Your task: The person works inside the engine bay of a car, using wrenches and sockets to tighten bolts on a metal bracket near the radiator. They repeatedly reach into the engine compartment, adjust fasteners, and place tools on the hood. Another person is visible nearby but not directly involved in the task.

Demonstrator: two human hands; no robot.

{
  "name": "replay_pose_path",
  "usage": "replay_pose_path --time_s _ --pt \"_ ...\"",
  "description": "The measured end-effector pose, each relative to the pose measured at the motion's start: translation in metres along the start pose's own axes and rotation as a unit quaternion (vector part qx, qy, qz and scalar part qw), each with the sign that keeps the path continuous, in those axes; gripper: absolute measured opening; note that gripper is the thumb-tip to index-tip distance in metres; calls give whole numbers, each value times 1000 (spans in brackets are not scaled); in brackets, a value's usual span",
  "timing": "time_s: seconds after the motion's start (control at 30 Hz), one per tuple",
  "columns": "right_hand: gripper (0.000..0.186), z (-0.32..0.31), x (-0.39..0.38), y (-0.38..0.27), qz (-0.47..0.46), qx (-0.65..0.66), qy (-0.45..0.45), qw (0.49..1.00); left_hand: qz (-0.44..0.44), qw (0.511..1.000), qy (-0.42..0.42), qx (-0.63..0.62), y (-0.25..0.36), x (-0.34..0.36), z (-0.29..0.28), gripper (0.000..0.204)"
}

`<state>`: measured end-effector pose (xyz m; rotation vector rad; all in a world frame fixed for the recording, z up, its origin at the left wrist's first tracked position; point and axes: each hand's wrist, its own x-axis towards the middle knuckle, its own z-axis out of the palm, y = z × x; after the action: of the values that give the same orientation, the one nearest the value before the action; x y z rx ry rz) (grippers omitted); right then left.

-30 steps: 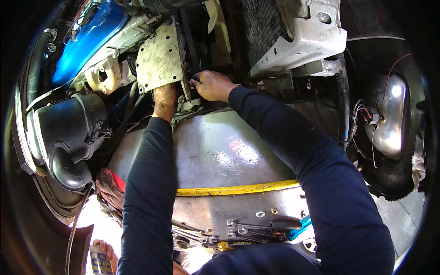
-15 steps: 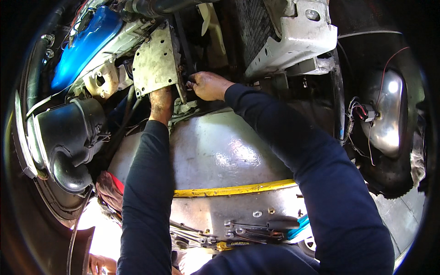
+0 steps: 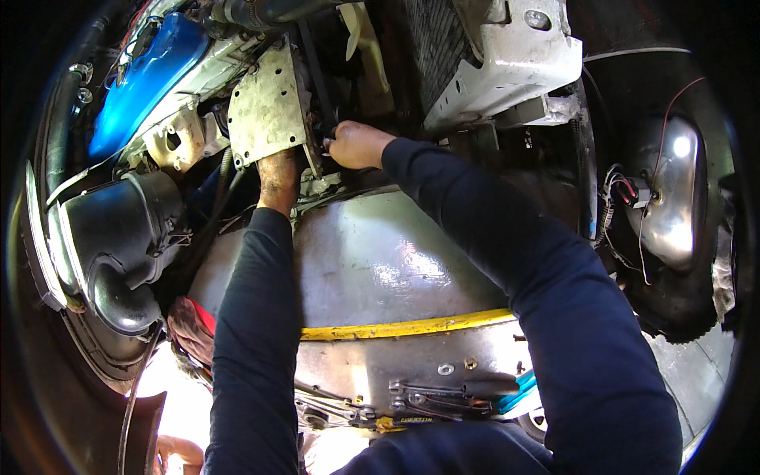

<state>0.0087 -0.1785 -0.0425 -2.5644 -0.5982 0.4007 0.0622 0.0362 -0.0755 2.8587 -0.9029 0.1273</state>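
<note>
My left hand (image 3: 279, 174) reaches in behind a pale metal plate (image 3: 267, 107) with several bolt holes. Only the wrist and back of that hand show; its fingers are hidden by the plate. To the right of the plate, my right hand (image 3: 358, 146) is closed, thumb and fingers pressed together at a small dark part by the plate's edge. What those fingers grip is too dark and small to make out. Below both hands is a smooth, curved grey panel (image 3: 372, 245) with a yellow edge strip (image 3: 412, 324).
Left are a blue cover (image 3: 150, 83) and a black air filter housing (image 3: 123, 218). A white metal bracket (image 3: 507, 75) and radiator core (image 3: 447, 67) stand right of my hands, with a shiny metal tank (image 3: 669, 194) beyond. Wrenches (image 3: 427, 392) lie nearby. Someone's skin (image 3: 180, 450) shows lower left.
My right hand has shifted very slightly left and turned a little at the wrist. My left hand stays behind the plate. A person's part at the lower left has moved slightly.
</note>
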Motion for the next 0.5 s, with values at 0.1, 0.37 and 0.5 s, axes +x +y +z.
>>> replay_pose_path --time_s 0.1,0.37,0.5 --pt "35 9 -10 -7 94 184 70 976 -3 997 22 -78 0 -1 0 48" --pt "28 -8 -13 -11 328 514 -101 786 -125 914 35 -383 13 -2 -1 43" --pt "28 -5 -10 -5 411 554 -117 715 -175 904 23 -389 13 -1 0 45"
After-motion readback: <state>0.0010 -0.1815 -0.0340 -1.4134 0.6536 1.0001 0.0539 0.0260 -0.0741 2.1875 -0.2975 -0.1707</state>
